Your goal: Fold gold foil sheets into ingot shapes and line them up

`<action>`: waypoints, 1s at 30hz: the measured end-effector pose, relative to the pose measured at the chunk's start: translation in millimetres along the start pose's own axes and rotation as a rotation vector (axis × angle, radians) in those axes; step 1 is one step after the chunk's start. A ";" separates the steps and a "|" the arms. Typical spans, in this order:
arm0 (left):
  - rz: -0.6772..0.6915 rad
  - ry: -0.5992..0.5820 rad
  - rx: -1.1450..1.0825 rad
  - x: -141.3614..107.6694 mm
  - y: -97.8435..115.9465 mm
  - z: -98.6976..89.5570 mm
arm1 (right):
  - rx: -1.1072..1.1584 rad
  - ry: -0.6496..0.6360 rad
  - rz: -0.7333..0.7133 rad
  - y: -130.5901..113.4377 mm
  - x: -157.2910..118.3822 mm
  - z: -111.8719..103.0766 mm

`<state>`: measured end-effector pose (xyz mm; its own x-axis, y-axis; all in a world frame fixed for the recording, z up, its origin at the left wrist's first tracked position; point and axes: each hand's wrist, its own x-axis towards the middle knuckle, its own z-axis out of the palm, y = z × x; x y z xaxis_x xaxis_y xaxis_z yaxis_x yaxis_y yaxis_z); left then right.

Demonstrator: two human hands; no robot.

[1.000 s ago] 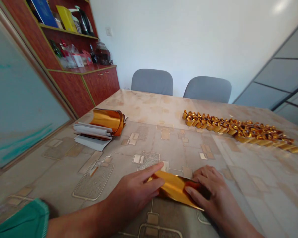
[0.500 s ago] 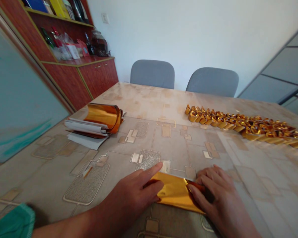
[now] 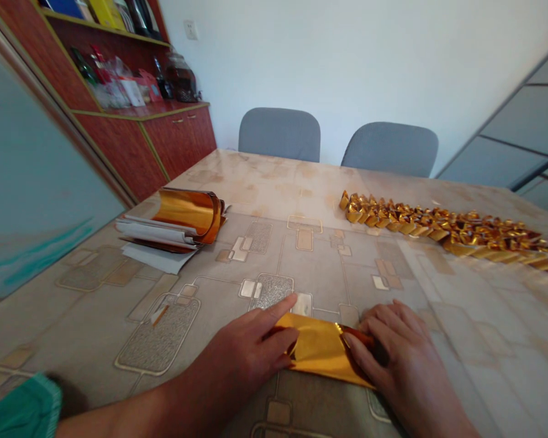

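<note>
A gold foil sheet (image 3: pixel 322 350) is lying flat on the table between the two hands, its long axis running left to right and slanting toward the person at the right end. The left hand (image 3: pixel 242 347) is pressing on the left end, its fingers lying flat on top and not closing on the foil. A green sleeve (image 3: pixel 22 406) is showing beyond that forearm. The right hand (image 3: pixel 404 356) is covering the right end, with a darker folded edge running under its fingers; whether it is pinching there I cannot tell. The hands are apart, with the foil bridging them. The patterned table cover (image 3: pixel 310 267) is carrying a stack of papers (image 3: pixel 158 234) under a curled foil sheet (image 3: pixel 189 210) on the left and a long row of folded gold foil pieces (image 3: pixel 447 234) on the right. Two grey chairs (image 3: pixel 278 135) are standing at the far edge, with a red-brown cabinet (image 3: pixel 178 140) beside them
</note>
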<state>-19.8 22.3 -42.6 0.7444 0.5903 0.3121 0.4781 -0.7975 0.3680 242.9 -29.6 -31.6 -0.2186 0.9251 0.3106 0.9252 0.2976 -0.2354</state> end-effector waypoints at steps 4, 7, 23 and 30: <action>-0.004 0.001 0.047 1.5 1.0 -5.4 | -0.024 0.019 0.016 -0.7 1.3 1.8; -0.019 0.027 0.072 4.1 1.2 -10.9 | -0.020 0.027 0.048 -3.0 1.4 2.8; 0.328 -0.112 0.122 12.3 10.9 -14.6 | -0.139 0.072 0.018 -7.3 5.6 0.9; 0.346 -0.088 0.198 12.5 11.2 -13.8 | -0.128 0.090 -0.001 -4.5 8.9 -1.7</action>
<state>-11.6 22.5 -22.6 0.9100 0.2773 0.3083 0.2671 -0.9607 0.0758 237.4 -23.2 -26.2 -0.1963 0.8982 0.3934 0.9582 0.2609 -0.1174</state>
